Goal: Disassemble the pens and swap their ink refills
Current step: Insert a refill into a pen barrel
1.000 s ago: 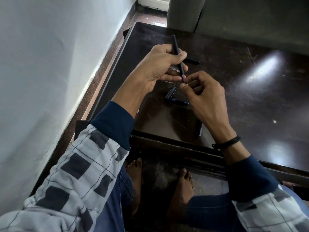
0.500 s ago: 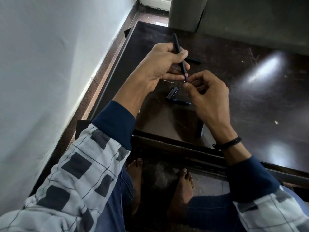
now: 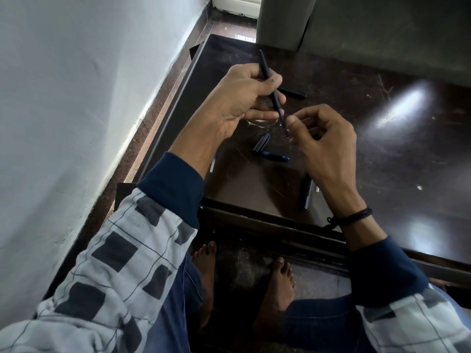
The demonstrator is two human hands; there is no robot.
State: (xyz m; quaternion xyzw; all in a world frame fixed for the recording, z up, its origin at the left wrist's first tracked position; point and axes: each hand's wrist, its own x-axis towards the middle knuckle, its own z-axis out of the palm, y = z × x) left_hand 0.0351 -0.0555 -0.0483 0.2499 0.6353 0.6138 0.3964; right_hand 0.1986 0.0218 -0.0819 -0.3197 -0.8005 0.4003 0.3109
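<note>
A dark pen barrel (image 3: 267, 77) is held tilted above the worktop (image 3: 382, 149), its upper end pointing away from the person; it is pinched about midway along its length by the left hand (image 3: 239, 100), between the thumb and the curled fingers. From its lower end a thin blue ink refill (image 3: 282, 117) sticks out; the tip of this is pinched by the right hand (image 3: 326, 149) between thumb and forefinger, with the other fingers loosely curled; the two hands are thus brought close together, joined by the pen.

Loose parts are laid on the dark, scratched surface beneath them: a black pen part (image 3: 293, 93) is seen just beyond the left fingers; a grey-blue cap (image 3: 262, 143) and a blue pen section (image 3: 276, 157) lie at an angle to each other, their near ends close together, though whether they touch cannot be told; another dark pen (image 3: 307, 194) lies near the front edge, partly hidden by the right wrist; a white pen piece (image 3: 213, 163) shows from under the left forearm.

A black wristband (image 3: 353, 217) is worn on the right wrist; bare feet (image 3: 277, 289) are seen on the floor below the worktop; a white wall (image 3: 76, 98) stands at the person's left.
</note>
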